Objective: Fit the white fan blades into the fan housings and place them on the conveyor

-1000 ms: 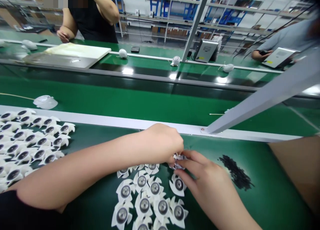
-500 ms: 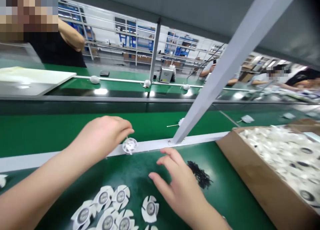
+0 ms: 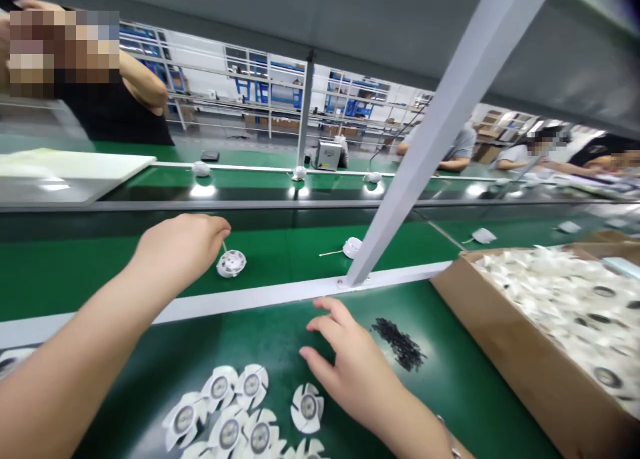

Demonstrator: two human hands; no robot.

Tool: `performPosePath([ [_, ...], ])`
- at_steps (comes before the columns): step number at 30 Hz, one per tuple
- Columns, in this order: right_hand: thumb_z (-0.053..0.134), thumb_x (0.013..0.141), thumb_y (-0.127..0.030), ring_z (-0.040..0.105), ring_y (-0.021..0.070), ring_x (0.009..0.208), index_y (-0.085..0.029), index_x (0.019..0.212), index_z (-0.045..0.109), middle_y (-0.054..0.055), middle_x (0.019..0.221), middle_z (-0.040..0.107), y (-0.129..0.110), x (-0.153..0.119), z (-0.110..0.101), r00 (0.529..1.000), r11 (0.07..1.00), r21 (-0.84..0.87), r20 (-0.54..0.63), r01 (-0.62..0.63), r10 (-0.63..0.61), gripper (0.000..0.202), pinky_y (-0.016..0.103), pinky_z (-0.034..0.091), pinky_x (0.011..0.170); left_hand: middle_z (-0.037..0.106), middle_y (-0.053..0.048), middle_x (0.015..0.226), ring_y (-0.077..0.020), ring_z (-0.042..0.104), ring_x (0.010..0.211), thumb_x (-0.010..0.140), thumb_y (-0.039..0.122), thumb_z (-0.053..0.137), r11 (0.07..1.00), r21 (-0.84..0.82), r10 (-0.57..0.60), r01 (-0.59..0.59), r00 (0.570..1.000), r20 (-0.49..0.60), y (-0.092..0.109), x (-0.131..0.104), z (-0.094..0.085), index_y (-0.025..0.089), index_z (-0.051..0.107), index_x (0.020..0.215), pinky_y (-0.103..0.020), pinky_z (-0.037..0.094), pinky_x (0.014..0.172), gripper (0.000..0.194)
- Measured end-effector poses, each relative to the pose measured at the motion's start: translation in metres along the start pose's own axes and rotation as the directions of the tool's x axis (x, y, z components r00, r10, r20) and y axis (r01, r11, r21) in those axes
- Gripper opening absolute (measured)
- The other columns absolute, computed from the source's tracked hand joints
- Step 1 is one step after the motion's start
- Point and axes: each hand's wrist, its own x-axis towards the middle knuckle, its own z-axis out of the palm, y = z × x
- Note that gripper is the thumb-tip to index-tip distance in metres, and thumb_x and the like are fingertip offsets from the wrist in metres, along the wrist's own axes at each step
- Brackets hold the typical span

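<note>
My left hand (image 3: 180, 249) is pinched on the thin stem or wire of a round white part (image 3: 231, 264), which hangs at or just over the green belt (image 3: 280, 246) beyond the white rail. My right hand (image 3: 345, 356) hovers above the green table with its fingers apart and nothing in them. Left of it lies a single white fan wheel (image 3: 307, 408), and several more fan wheels (image 3: 229, 434) are grouped further left. A pile of small black pieces (image 3: 399, 344) is just right of my right hand.
A cardboard box (image 3: 500, 339) full of white parts stands at the right. A slanted white post (image 3: 425, 159) rises from the rail (image 3: 280, 289). Another white part (image 3: 352, 248) lies on the belt beside the post. People are at the far side.
My left hand has moved left and away from me with the white part, from over the rail to over the belt. My right hand has barely moved. The view has shifted slightly.
</note>
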Motion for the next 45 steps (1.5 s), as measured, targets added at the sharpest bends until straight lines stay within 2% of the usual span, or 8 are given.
performPosePath([
  [4, 0.057, 0.089, -0.02, 0.063, 0.0247, 0.109, -0.019, 0.106, 0.063, 0.013, 0.139, 0.047, 0.001, 0.0, 0.003, 0.999, 1.0, -0.008, 0.039, 0.006, -0.005, 0.018, 0.04, 0.055, 0.09, 0.073, -0.007, 0.1, -0.0313, 0.068, 0.09, 0.095, 0.036, 0.04, 1.0, 0.023, 0.008, -0.008, 1.0, -0.003, -0.004, -0.002, -0.004, 0.025, 0.072, 0.103, -0.035, 0.049, 0.064, 0.034],
  [8, 0.055, 0.089, -0.02, 0.066, 0.0247, 0.104, -0.019, 0.107, 0.063, 0.014, 0.141, 0.046, 0.0, 0.0, 0.003, 0.998, 0.999, -0.039, 0.064, 0.003, -0.001, 0.019, 0.041, 0.057, 0.086, 0.066, -0.012, 0.116, -0.0314, 0.064, 0.1, 0.095, 0.034, 0.043, 0.996, 0.09, -0.021, 0.023, 0.999, -0.031, 0.005, -0.008, -0.005, 0.019, 0.068, 0.113, -0.036, 0.051, 0.07, 0.035],
  [11, 0.056, 0.089, -0.019, 0.066, 0.0239, 0.103, -0.019, 0.107, 0.063, 0.013, 0.14, 0.046, 0.0, 0.0, 0.003, 0.997, 0.999, -0.049, 0.073, 0.006, -0.003, 0.019, 0.04, 0.057, 0.085, 0.061, -0.012, 0.123, -0.0318, 0.058, 0.109, 0.095, 0.032, 0.046, 0.995, 0.045, 0.088, -0.084, 0.989, -0.116, 0.021, -0.012, 0.005, 0.017, 0.064, 0.121, -0.039, 0.052, 0.082, 0.035],
  [16, 0.058, 0.088, -0.019, 0.065, 0.0242, 0.104, -0.019, 0.107, 0.063, 0.012, 0.139, 0.048, 0.0, -0.001, 0.005, 0.996, 0.996, -0.08, 0.087, 0.027, -0.02, 0.02, 0.04, 0.056, 0.087, 0.062, -0.009, 0.124, -0.0279, 0.056, 0.114, 0.095, 0.036, 0.054, 0.89, -0.3, 0.35, -0.345, 0.936, -0.037, 0.048, -0.017, 0.051, 0.018, 0.063, 0.122, -0.042, 0.047, 0.1, 0.034],
  [23, 0.058, 0.088, -0.021, 0.066, 0.0262, 0.102, -0.019, 0.108, 0.065, 0.012, 0.137, 0.052, -0.001, -0.002, 0.006, 0.991, 0.991, -0.128, 0.13, 0.043, -0.027, 0.021, 0.044, 0.058, 0.085, 0.047, -0.012, 0.147, -0.0314, 0.038, 0.137, 0.097, 0.042, 0.052, 0.795, -0.443, 0.472, -0.414, 0.881, 0.023, 0.052, -0.014, 0.108, 0.019, 0.056, 0.134, -0.051, 0.031, 0.115, 0.043],
  [34, 0.057, 0.088, -0.021, 0.067, 0.0278, 0.101, -0.021, 0.105, 0.065, 0.012, 0.141, 0.05, -0.004, -0.004, 0.007, 0.983, 0.985, -0.159, 0.181, 0.066, -0.036, 0.019, 0.047, 0.059, 0.083, 0.024, -0.01, 0.16, -0.0363, 0.015, 0.148, 0.099, 0.059, 0.039, 0.821, -0.44, 0.499, -0.365, 0.833, 0.24, 0.048, -0.005, 0.11, 0.023, 0.039, 0.149, -0.063, 0.017, 0.116, 0.062],
  [39, 0.059, 0.086, -0.02, 0.068, 0.0273, 0.099, -0.02, 0.105, 0.065, 0.012, 0.139, 0.051, -0.003, -0.005, 0.007, 0.982, 0.983, -0.171, 0.183, 0.071, -0.039, 0.02, 0.046, 0.059, 0.082, 0.056, -0.016, 0.138, -0.0285, 0.049, 0.13, 0.099, 0.038, 0.047, 0.807, -0.39, 0.485, -0.443, 0.874, 0.012, 0.05, -0.005, 0.114, 0.011, 0.059, 0.132, -0.045, 0.038, 0.112, 0.044],
  [45, 0.055, 0.09, -0.023, 0.067, 0.0265, 0.101, -0.019, 0.105, 0.065, 0.013, 0.134, 0.055, 0.005, -0.001, 0.005, 0.997, 0.984, -0.167, 0.063, 0.055, -0.046, 0.018, 0.043, 0.059, 0.083, 0.074, -0.007, 0.106, -0.0214, 0.067, 0.102, 0.095, 0.021, 0.056, 0.752, -0.455, 0.37, -0.477, 0.877, -0.308, 0.051, -0.006, 0.1, 0.02, 0.075, 0.101, -0.04, 0.055, 0.095, 0.02],
])
